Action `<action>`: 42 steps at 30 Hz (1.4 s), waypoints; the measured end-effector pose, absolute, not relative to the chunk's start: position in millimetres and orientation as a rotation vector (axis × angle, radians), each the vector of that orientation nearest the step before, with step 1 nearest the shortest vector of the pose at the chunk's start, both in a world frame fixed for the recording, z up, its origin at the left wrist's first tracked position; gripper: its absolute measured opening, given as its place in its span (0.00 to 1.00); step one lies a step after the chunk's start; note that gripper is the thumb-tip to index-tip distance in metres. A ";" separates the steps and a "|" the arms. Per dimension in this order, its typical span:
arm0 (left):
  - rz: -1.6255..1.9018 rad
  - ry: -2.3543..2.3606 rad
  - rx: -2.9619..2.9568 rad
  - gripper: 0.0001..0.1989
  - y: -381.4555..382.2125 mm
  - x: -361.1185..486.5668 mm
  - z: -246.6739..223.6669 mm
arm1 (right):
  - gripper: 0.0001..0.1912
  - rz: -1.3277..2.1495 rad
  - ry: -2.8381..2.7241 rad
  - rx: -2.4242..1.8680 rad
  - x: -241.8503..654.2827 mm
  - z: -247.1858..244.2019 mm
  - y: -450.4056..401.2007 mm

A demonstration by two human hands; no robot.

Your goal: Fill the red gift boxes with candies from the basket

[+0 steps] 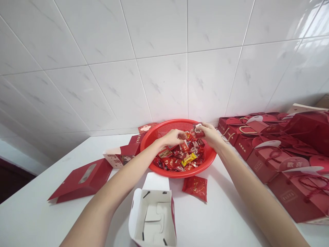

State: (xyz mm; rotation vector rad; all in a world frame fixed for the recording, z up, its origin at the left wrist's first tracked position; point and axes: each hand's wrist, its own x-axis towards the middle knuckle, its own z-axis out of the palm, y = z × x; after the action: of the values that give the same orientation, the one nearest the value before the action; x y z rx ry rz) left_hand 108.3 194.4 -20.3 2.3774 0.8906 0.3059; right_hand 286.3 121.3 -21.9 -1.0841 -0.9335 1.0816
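A red plastic basket by the tiled wall holds a heap of wrapped candies, mostly red, with a yellow one near the front. My left hand reaches over its middle, fingers curled in a pinch on a red-and-white wrapped candy. At the basket's right rim my right hand grips a dark red wrapped candy between thumb and fingers. In front, an open box, white inside, shows its bare folded bottom. A flat red packet lies between the box and the basket.
Rows of closed red gift boxes with rope handles line the right side. On the left lie a folded red carton and more red cartons against the basket. The white table ends at the left; a tiled wall stands behind.
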 end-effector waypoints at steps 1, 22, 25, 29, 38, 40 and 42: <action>0.291 0.862 2.369 0.14 194.7 107.6 -20.3 | 0.04 1.080 -0.935 -1.087 286.2 -21.6 121.0; -0.475 0.738 2.754 0.17 175.0 122.0 -28.9 | 0.05 1.084 -0.929 -1.084 285.4 -22.1 119.5; -0.409 0.792 2.744 0.10 175.0 119.2 -24.3 | 0.05 1.089 -0.934 -1.072 285.9 -22.5 119.5; -0.355 0.884 2.736 0.10 178.8 114.5 -17.4 | 0.05 1.091 -0.941 -1.094 285.9 -20.7 118.3; -0.021 0.965 2.685 0.07 189.3 107.3 -11.6 | 0.06 1.087 -0.936 -1.092 286.4 -21.6 120.3; 0.101 1.017 2.654 0.07 190.5 105.9 -11.1 | 0.06 1.069 -0.933 -1.098 287.0 -23.0 121.9; 0.219 1.109 2.640 0.09 191.8 104.4 -10.6 | 0.06 1.049 -0.932 -1.095 287.2 -23.8 122.7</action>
State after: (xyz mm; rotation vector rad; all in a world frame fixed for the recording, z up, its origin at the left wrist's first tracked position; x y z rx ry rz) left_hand 104.4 191.8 -10.6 2.6400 1.1088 0.2186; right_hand 287.2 122.7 -23.8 -1.0951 -0.9321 1.0487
